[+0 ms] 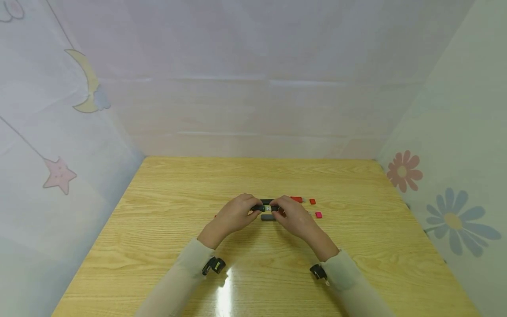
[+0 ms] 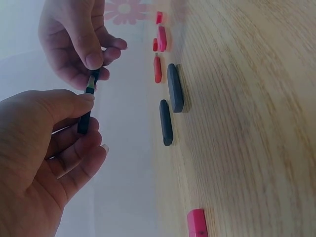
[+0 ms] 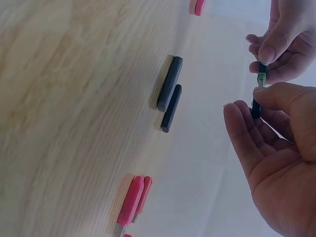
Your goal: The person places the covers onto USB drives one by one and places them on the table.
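Note:
Above the table, my left hand [image 1: 235,213] pinches the body of a black USB stick [image 2: 84,122] between thumb and fingers. Its metal plug [image 1: 268,208] points toward my right hand [image 1: 295,215], which pinches a small black cap [image 1: 275,208] at the plug's end. Part of the plug shows bare between the two hands; whether its tip sits inside the cap I cannot tell. Below them on the table lie a grey stick [image 1: 267,217] and a black stick [image 1: 266,201], side by side.
Right of the hands lie a red USB stick [image 1: 296,199], a red cap [image 1: 312,201], a pink cap [image 1: 318,215] and a pink USB stick [image 3: 131,200]. Another pink piece [image 2: 197,223] lies on the left. Printed cloth walls stand around the wooden table [image 1: 178,185].

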Demonstrator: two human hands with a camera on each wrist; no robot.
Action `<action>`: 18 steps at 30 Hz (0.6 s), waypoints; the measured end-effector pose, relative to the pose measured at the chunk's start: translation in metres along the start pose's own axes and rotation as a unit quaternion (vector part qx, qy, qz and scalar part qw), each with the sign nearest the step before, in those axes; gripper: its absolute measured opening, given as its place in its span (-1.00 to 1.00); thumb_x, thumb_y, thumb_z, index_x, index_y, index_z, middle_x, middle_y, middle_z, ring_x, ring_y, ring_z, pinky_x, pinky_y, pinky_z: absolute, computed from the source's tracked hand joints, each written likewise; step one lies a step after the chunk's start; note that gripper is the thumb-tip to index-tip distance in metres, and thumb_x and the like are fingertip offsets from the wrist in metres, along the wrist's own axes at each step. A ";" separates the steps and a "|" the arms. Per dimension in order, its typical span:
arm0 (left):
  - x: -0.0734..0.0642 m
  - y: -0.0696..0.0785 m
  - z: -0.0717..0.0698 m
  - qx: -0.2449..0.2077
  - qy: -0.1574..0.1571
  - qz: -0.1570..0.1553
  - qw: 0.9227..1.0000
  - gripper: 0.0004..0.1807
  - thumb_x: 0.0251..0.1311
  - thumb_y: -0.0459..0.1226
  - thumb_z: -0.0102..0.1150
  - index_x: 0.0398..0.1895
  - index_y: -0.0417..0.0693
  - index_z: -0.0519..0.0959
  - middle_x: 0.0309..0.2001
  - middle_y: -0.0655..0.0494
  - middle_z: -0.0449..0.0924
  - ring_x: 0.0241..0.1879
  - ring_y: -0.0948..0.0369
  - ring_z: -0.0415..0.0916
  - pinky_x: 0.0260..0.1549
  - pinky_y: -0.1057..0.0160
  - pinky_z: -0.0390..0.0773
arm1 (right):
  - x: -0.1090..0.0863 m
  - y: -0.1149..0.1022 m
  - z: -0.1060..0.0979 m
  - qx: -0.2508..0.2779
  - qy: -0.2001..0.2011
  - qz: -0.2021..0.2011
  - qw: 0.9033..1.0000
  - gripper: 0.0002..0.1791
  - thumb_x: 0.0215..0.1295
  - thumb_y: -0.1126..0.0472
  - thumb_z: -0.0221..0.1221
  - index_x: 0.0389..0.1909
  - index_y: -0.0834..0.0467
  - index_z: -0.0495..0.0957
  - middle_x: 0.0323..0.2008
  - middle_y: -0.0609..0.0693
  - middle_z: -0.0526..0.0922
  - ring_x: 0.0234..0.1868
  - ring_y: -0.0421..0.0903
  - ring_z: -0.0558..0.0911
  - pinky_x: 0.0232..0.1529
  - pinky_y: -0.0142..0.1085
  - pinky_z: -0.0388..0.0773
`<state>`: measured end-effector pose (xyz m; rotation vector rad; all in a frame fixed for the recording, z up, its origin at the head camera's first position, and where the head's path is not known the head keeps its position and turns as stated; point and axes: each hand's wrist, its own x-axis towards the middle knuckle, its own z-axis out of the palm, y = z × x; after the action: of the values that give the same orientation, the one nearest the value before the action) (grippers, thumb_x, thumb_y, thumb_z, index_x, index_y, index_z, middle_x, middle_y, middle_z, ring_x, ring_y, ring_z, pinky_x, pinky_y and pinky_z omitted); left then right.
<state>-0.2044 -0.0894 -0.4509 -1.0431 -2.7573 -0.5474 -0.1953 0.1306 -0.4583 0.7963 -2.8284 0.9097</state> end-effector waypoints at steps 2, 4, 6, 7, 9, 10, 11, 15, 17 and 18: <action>0.000 0.000 0.000 0.000 0.002 0.001 1.000 -0.76 0.26 -0.20 0.27 -0.04 -0.05 0.64 -0.14 0.15 0.60 -0.20 0.28 0.50 -0.26 0.34 0.54 | 0.000 0.000 0.000 0.002 0.001 -0.002 1.000 -0.76 0.30 0.27 0.25 -0.02 0.14 0.58 -0.14 -0.02 0.57 -0.31 -0.23 0.55 -0.31 -0.34 0.55; 0.000 0.000 0.000 -0.001 0.002 0.002 1.000 -0.76 0.26 -0.20 0.28 -0.04 -0.05 0.64 -0.14 0.15 0.60 -0.18 0.27 0.51 -0.25 0.33 0.55 | 0.000 0.000 0.000 0.001 0.004 -0.006 1.000 -0.76 0.30 0.27 0.25 -0.02 0.14 0.58 -0.14 -0.03 0.57 -0.30 -0.22 0.56 -0.30 -0.34 0.55; 0.001 0.001 0.000 -0.002 0.003 0.004 1.000 -0.76 0.27 -0.20 0.27 -0.04 -0.05 0.64 -0.13 0.14 0.60 -0.17 0.26 0.52 -0.24 0.33 0.55 | 0.000 0.000 0.000 0.001 0.006 -0.008 1.000 -0.77 0.30 0.27 0.25 -0.03 0.14 0.58 -0.15 -0.03 0.57 -0.30 -0.22 0.56 -0.30 -0.35 0.56; 0.001 0.001 0.000 -0.001 0.003 0.005 1.000 -0.76 0.26 -0.21 0.28 -0.04 -0.06 0.64 -0.13 0.14 0.60 -0.16 0.26 0.52 -0.24 0.32 0.56 | 0.000 0.000 0.000 0.000 0.006 -0.008 1.000 -0.77 0.31 0.27 0.25 -0.03 0.14 0.58 -0.15 -0.03 0.57 -0.30 -0.22 0.56 -0.30 -0.35 0.56; 0.001 0.001 0.000 0.000 0.004 0.007 1.000 -0.76 0.26 -0.20 0.28 -0.04 -0.06 0.64 -0.13 0.13 0.61 -0.16 0.25 0.52 -0.23 0.33 0.56 | 0.000 0.000 0.000 -0.001 0.008 -0.009 1.000 -0.77 0.30 0.27 0.25 -0.04 0.14 0.58 -0.16 -0.03 0.57 -0.31 -0.22 0.56 -0.30 -0.35 0.56; 0.001 0.001 0.000 0.000 0.005 0.009 1.000 -0.76 0.27 -0.20 0.27 -0.04 -0.06 0.64 -0.12 0.13 0.61 -0.15 0.25 0.52 -0.23 0.33 0.56 | -0.001 0.000 0.000 -0.001 0.008 -0.010 1.000 -0.77 0.30 0.27 0.25 -0.04 0.14 0.58 -0.16 -0.03 0.57 -0.31 -0.22 0.56 -0.30 -0.35 0.56; 0.002 0.001 0.000 0.001 0.006 0.011 1.000 -0.76 0.27 -0.20 0.27 -0.04 -0.07 0.64 -0.12 0.13 0.61 -0.14 0.25 0.53 -0.22 0.33 0.56 | -0.001 0.001 0.000 -0.001 0.008 -0.010 1.000 -0.77 0.30 0.27 0.25 -0.04 0.14 0.58 -0.16 -0.03 0.57 -0.31 -0.22 0.56 -0.31 -0.35 0.56; 0.002 0.002 0.001 -0.002 0.010 0.016 1.000 -0.76 0.28 -0.19 0.26 -0.05 -0.07 0.64 -0.12 0.13 0.61 -0.12 0.24 0.53 -0.21 0.34 0.56 | -0.001 0.001 0.000 0.004 0.008 -0.014 1.000 -0.78 0.30 0.28 0.25 -0.05 0.14 0.58 -0.17 -0.03 0.56 -0.31 -0.22 0.55 -0.31 -0.35 0.56; 0.002 0.003 0.002 -0.003 0.010 0.017 1.000 -0.76 0.28 -0.19 0.25 -0.05 -0.06 0.64 -0.12 0.13 0.61 -0.12 0.24 0.53 -0.20 0.34 0.56 | -0.002 0.000 -0.001 0.008 0.009 -0.017 1.000 -0.79 0.31 0.28 0.24 -0.05 0.14 0.58 -0.17 -0.04 0.56 -0.30 -0.22 0.55 -0.31 -0.34 0.56; 0.002 0.003 0.002 -0.003 0.010 0.017 1.000 -0.76 0.29 -0.18 0.25 -0.05 -0.06 0.64 -0.12 0.13 0.61 -0.12 0.24 0.53 -0.20 0.34 0.56 | -0.002 0.000 -0.001 0.009 0.009 -0.019 1.000 -0.79 0.31 0.29 0.24 -0.05 0.14 0.58 -0.17 -0.04 0.56 -0.30 -0.21 0.56 -0.30 -0.34 0.56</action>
<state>-0.2042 -0.0851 -0.4510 -1.0785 -2.7166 -0.5592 -0.1934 0.1318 -0.4577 0.8358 -2.7831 0.9342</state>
